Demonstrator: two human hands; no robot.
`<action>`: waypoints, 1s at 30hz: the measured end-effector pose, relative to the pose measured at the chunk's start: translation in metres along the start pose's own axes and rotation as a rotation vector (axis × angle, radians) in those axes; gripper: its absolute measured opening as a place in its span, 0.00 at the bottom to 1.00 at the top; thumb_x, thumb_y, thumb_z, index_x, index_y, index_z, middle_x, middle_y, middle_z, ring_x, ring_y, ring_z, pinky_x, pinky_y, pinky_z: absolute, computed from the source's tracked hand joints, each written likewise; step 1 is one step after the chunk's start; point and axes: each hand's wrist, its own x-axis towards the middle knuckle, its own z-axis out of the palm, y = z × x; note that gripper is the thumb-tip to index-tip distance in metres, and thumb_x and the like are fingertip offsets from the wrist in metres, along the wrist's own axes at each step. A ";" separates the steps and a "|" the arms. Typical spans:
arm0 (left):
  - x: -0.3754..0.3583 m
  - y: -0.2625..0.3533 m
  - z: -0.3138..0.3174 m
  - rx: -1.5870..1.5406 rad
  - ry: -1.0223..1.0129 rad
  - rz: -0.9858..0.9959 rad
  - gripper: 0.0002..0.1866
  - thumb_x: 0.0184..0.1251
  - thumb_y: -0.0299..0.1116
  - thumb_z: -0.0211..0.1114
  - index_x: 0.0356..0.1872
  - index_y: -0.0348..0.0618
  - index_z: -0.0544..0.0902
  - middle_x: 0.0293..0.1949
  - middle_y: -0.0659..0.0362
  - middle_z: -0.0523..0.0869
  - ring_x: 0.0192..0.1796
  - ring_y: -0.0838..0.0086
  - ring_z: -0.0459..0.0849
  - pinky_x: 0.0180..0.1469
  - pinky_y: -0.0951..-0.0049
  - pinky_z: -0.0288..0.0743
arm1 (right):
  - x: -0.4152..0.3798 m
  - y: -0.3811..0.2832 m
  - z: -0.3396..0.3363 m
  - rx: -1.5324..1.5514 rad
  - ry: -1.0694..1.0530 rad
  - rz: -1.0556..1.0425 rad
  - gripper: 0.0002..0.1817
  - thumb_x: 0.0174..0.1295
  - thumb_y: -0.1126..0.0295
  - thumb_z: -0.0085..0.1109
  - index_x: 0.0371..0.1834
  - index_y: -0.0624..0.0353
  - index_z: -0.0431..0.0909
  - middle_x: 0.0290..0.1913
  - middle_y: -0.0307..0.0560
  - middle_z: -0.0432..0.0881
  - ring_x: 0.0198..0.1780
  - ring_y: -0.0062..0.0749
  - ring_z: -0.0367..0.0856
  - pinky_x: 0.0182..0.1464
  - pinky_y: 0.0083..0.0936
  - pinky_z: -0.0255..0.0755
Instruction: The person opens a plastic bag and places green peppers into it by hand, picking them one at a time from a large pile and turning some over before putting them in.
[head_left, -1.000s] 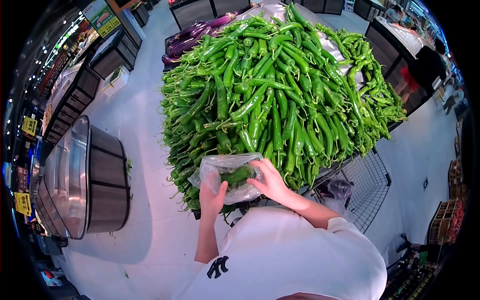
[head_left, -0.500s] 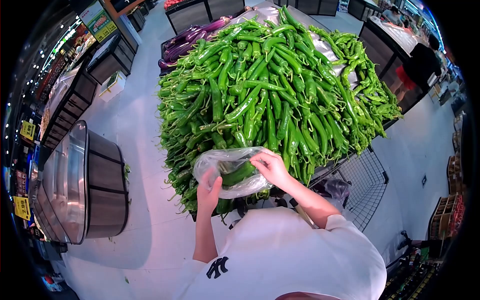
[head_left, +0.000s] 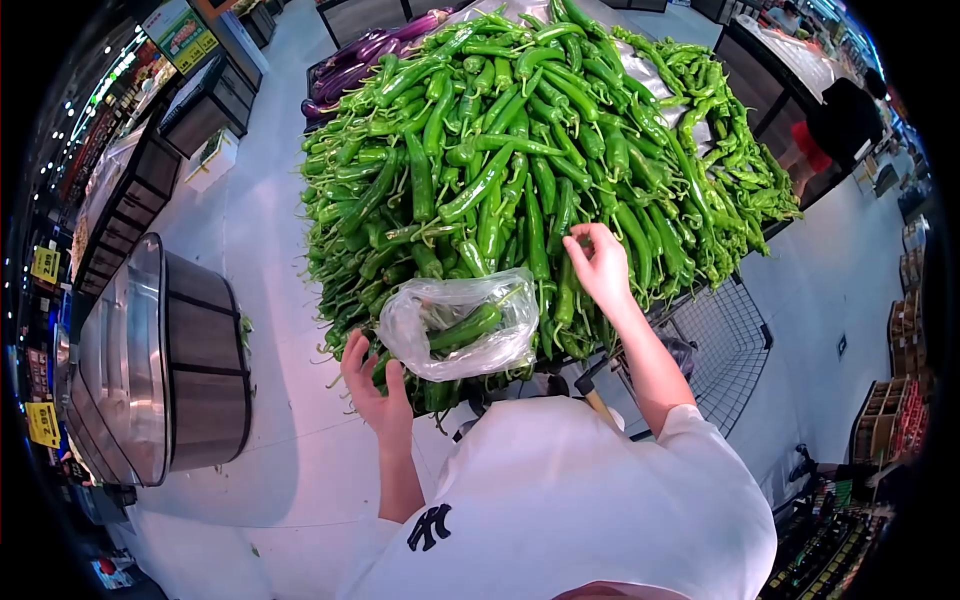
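Note:
A clear plastic bag (head_left: 402, 318) lies with its mouth spread at the near edge of a large heap of long green peppers (head_left: 480, 190). Inside the bag shows a green pepper (head_left: 470, 329). Just left of the bag, my left hand (head_left: 380, 398) is open, its thumb and fingers apart and nothing in them. Over the right part of the heap is my right hand (head_left: 604, 272), loosely bent with the fingers apart from the thumb, close above the peppers and holding nothing.
Purple eggplants (head_left: 345, 80) lie at the back left, thinner light green peppers (head_left: 740, 160) at the right. A wire shopping cart (head_left: 725, 330) stands right of the heap. A rounded display stand (head_left: 205, 370) is on the left. A person in black (head_left: 845, 125) is at the far right.
Both hands have let go of the plastic bag, which now rests on the peppers. My right hand has moved up and right over the heap; my left hand has drawn back to the left.

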 end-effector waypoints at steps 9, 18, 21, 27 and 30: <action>-0.028 0.031 0.026 -0.257 -0.515 -0.074 0.05 0.69 0.19 0.64 0.43 0.34 0.84 0.33 0.56 0.90 0.36 0.76 0.87 0.43 0.76 0.81 | 0.031 0.008 0.022 -0.126 0.006 0.208 0.23 0.56 0.52 0.72 0.36 0.62 0.79 0.25 0.48 0.83 0.26 0.40 0.84 0.32 0.35 0.77; -0.031 0.040 0.038 -0.539 -0.695 -0.342 0.24 0.72 0.25 0.64 0.67 0.36 0.74 0.46 0.55 0.87 0.44 0.74 0.86 0.51 0.73 0.79 | -0.082 -0.062 -0.046 1.249 -0.265 0.197 0.13 0.67 0.72 0.67 0.50 0.63 0.77 0.36 0.43 0.83 0.26 0.23 0.81 0.29 0.21 0.76; -0.035 0.033 0.047 -0.687 -0.700 -0.398 0.27 0.72 0.26 0.66 0.70 0.38 0.71 0.46 0.58 0.84 0.44 0.76 0.83 0.50 0.74 0.77 | -0.112 -0.068 -0.033 1.217 -0.590 0.335 0.16 0.66 0.71 0.68 0.54 0.66 0.77 0.40 0.46 0.83 0.27 0.26 0.83 0.33 0.22 0.78; -0.037 0.032 0.044 -0.495 -0.404 -0.431 0.18 0.75 0.27 0.62 0.62 0.35 0.77 0.43 0.58 0.86 0.42 0.77 0.84 0.48 0.75 0.78 | -0.120 -0.065 -0.033 1.248 -0.483 0.389 0.18 0.65 0.85 0.63 0.57 0.63 0.76 0.58 0.48 0.81 0.47 0.23 0.83 0.49 0.22 0.81; -0.032 0.029 0.039 -0.537 -0.410 -0.417 0.19 0.72 0.29 0.67 0.61 0.37 0.78 0.42 0.63 0.83 0.42 0.82 0.81 0.46 0.80 0.78 | -0.116 -0.054 -0.040 1.239 -0.443 0.232 0.19 0.65 0.89 0.58 0.58 0.63 0.77 0.57 0.49 0.81 0.54 0.26 0.82 0.55 0.23 0.80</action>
